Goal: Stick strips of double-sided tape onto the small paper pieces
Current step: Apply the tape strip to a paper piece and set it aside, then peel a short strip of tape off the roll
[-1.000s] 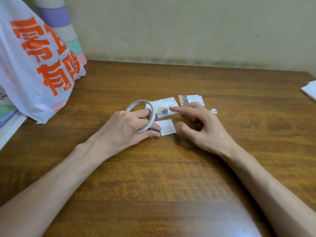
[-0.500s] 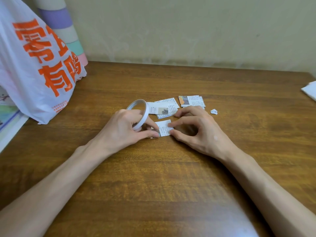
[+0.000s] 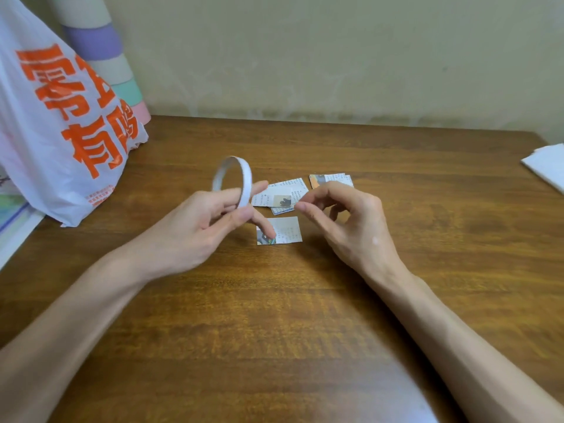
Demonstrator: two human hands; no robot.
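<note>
I am gripping the double-sided tape roll (image 3: 233, 181) in my left hand (image 3: 204, 230), thumb and fingers curled around its lower rim. The ring is standing on edge above the wooden table (image 3: 305, 315). Its outer band is facing 3 o'clock, toward my right hand (image 3: 348, 221). My right hand is hovering with its fingers curled and the index fingertip and thumb drawn narrowly together. I cannot tell whether they are pinching a tape end or nothing.

The target paper piece (image 3: 285, 230) is lying flat on the table at 6 o'clock from the gap between the roll and my right fingertips. Its long axis is running from 9 to 3 o'clock. One left finger is overlapping its 9 o'clock edge; contact cannot be confirmed. Both hands are sitting about equally near it.

A loose stack of paper pieces (image 3: 283, 192) is lying at 12 o'clock of it, and a second stack (image 3: 331, 178) at 1 o'clock. I am judging that a strip drawn toward 3 o'clock would align with that long axis.
</note>
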